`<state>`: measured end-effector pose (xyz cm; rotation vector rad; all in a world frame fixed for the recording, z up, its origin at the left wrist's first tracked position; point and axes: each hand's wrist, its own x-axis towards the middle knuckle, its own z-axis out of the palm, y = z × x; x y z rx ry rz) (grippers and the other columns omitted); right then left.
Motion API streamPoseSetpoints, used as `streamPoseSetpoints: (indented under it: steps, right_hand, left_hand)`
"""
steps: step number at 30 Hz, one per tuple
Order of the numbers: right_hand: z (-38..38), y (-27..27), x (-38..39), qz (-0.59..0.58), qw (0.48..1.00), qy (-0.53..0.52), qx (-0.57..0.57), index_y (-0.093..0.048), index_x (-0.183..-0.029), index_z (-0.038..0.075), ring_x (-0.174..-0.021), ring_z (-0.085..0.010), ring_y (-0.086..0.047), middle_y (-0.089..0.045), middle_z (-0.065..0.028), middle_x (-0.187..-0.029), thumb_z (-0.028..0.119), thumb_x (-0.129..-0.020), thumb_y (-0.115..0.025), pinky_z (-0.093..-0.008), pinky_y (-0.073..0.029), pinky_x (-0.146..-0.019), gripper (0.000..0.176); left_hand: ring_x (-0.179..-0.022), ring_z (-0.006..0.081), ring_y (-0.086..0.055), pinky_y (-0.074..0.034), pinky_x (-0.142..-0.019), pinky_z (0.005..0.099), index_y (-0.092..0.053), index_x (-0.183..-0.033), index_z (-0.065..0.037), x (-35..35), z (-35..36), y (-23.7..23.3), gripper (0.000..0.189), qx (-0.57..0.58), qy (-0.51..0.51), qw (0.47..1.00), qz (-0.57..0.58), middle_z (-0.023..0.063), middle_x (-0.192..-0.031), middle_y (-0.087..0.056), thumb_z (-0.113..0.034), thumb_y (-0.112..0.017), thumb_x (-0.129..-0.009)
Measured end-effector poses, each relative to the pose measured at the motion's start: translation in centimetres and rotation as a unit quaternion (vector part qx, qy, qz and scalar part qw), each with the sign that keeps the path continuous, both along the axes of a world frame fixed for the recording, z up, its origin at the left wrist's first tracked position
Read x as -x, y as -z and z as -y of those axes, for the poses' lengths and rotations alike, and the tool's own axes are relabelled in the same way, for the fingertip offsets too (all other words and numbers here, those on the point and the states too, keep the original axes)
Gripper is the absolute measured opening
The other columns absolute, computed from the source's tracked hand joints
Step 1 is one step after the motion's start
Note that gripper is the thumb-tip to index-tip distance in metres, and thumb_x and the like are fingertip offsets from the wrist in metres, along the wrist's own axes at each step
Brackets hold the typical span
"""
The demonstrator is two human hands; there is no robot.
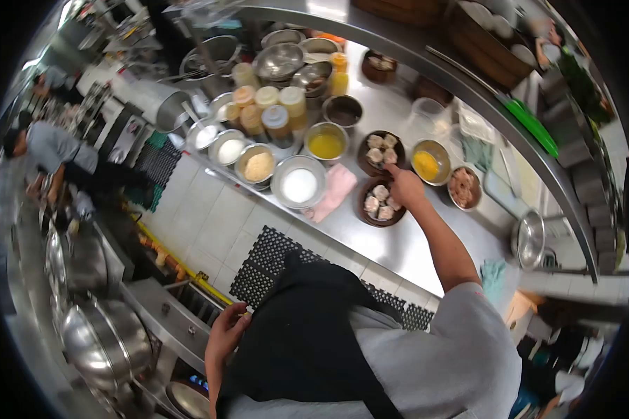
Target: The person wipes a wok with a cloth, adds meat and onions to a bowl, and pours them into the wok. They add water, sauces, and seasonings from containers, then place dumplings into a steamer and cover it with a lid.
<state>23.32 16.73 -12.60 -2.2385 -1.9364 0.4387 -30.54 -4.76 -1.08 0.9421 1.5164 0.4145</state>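
Note:
My right hand (405, 188) reaches over the steel counter, its fingertips together at the near edge of a round steamer basket (363, 162) of pale dumplings (389, 154). Whatever the fingertips hold, if anything, is too small to make out. Just below the hand is a second steamer basket (367, 214) with several dumplings (377, 202). To the hand's right stands a metal bowl of yellow filling (424, 165), then a bowl of pinkish minced meat (463, 188). My left hand (228, 334) hangs beside my black apron, fingers loosely curved and apart, with a tiny yellow speck near the thumb.
Left along the counter (370, 241) are a bowl of white powder (299, 185), a bowl of tan crumbs (258, 165), squeeze bottles (276, 122) and a pink cloth (334, 190). A shelf (426, 59) overhangs the far side. Another person (59, 150) works at left; large pots (105, 342) stand behind me.

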Motion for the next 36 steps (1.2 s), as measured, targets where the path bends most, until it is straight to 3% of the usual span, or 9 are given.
streamPoseSetpoints:
  steps: [7, 8, 12, 15, 20, 23, 25, 30, 36]
  right_hand:
    - [-0.6, 0.6, 0.6, 0.016, 0.998, -0.057, -0.002, -0.062, -0.13, 0.001, -0.098, -0.0459, -0.068, -0.071, -0.0277, -0.105, 0.011, -0.088, -0.062, -0.0524, -0.054, -0.086, 0.043]
    - [-1.4, 4.3, -1.5, 0.007, 0.997, -0.063, -0.032, -0.062, -0.13, 0.001, -0.099, -0.046, -0.067, -0.07, -0.0276, -0.107, 0.011, -0.088, -0.063, -0.0522, -0.054, -0.086, 0.044]
    - [-1.2, 0.0, -1.4, 0.037, 0.991, -0.113, -0.057, -0.056, -0.14, -0.001, -0.106, -0.0474, -0.065, -0.067, -0.0306, -0.117, 0.013, -0.087, -0.066, -0.0532, -0.051, -0.089, 0.056]
    - [0.3, -9.6, 3.8, 0.125, 0.992, -0.029, 0.005, -0.06, -0.133, -0.001, -0.103, -0.0411, -0.069, -0.071, -0.0249, -0.11, 0.0, -0.082, -0.066, -0.0485, -0.053, -0.084, 0.051]
    - [-0.2, -17.2, 4.1, 0.087, 0.97, -0.208, -0.087, -0.061, -0.131, -0.003, -0.105, -0.0423, -0.066, -0.068, -0.0268, -0.117, -0.003, -0.082, -0.064, -0.0464, -0.051, -0.09, 0.049]
    - [1.3, -27.0, 15.1, 0.133, 0.96, -0.246, -0.001, -0.066, -0.132, 0.003, -0.109, -0.0342, -0.071, -0.072, -0.0247, -0.115, 0.009, -0.088, -0.071, -0.0434, -0.055, -0.091, 0.044]
    - [0.3, -28.2, 18.5, 0.111, 0.939, -0.323, -0.028, -0.066, -0.131, 0.001, -0.108, -0.0386, -0.07, -0.072, -0.023, -0.118, 0.011, -0.092, -0.067, -0.0442, -0.055, -0.09, 0.041]
    - [0.3, -33.5, 35.6, 0.072, 0.923, -0.378, 0.006, -0.065, -0.134, 0.004, -0.113, -0.0387, -0.068, -0.07, -0.0244, -0.123, 0.014, -0.098, -0.061, -0.046, -0.055, -0.092, 0.038]
    - [-4.3, -32.3, 52.3, 0.011, 0.878, -0.477, -0.037, -0.062, -0.126, -0.004, -0.096, -0.0289, -0.067, -0.069, -0.0212, -0.108, -0.012, -0.078, -0.061, -0.0386, -0.052, -0.087, 0.05]
  left_hand:
    - [-0.116, 0.0298, -0.066, -0.052, -0.098, 0.0392, -0.062, -0.133, -0.001, 2.2, 1.0, -1.1, 0.055, -0.069, 0.09, 0.988, -0.106, 0.0161, -0.122, -0.07, -0.042, -0.068, -0.097]
    - [-0.114, 0.0287, -0.066, -0.052, -0.097, 0.0386, -0.061, -0.135, -0.002, 2.9, 1.0, -1.8, 0.058, -0.072, 0.112, 0.983, -0.13, 0.0171, -0.124, -0.069, -0.044, -0.068, -0.097]
    - [-0.11, 0.031, -0.067, -0.053, -0.096, 0.0411, -0.06, -0.136, -0.003, 8.6, 1.7, -4.8, 0.06, -0.096, 0.124, 0.959, -0.236, 0.0183, -0.126, -0.068, -0.046, -0.068, -0.096]
    - [-0.109, 0.0323, -0.068, -0.053, -0.094, 0.0423, -0.062, -0.133, -0.003, 13.6, 1.9, -10.2, 0.058, -0.096, 0.06, 0.94, -0.322, 0.0182, -0.123, -0.069, -0.047, -0.068, -0.095]
    - [-0.107, 0.0298, -0.069, -0.055, -0.093, 0.0418, -0.066, -0.129, -0.007, 28.0, 2.3, -14.0, 0.055, -0.167, -0.086, 0.872, -0.452, 0.0166, -0.121, -0.071, -0.048, -0.071, -0.092]
    - [-0.107, 0.0335, -0.07, -0.054, -0.093, 0.0434, -0.074, -0.116, -0.011, 38.8, 4.2, -15.6, 0.053, -0.17, -0.272, 0.778, -0.541, 0.0168, -0.111, -0.074, -0.053, -0.076, -0.083]
    - [-0.112, 0.0347, -0.068, -0.053, -0.097, 0.044, -0.073, -0.12, -0.012, 46.6, 6.6, -17.1, 0.056, -0.143, -0.332, 0.741, -0.566, 0.0179, -0.114, -0.073, -0.053, -0.076, -0.082]
    - [-0.118, 0.035, -0.065, -0.05, -0.103, 0.0444, -0.069, -0.128, -0.014, 59.3, 11.7, -17.5, 0.057, -0.09, -0.421, 0.532, -0.729, 0.0188, -0.12, -0.071, -0.053, -0.068, -0.087]
    - [-0.108, 0.0366, -0.069, -0.053, -0.097, 0.0461, -0.074, -0.118, -0.013, 66.8, 12.6, -19.9, 0.055, -0.014, -0.302, 0.644, -0.703, 0.0173, -0.114, -0.074, -0.055, -0.061, -0.086]
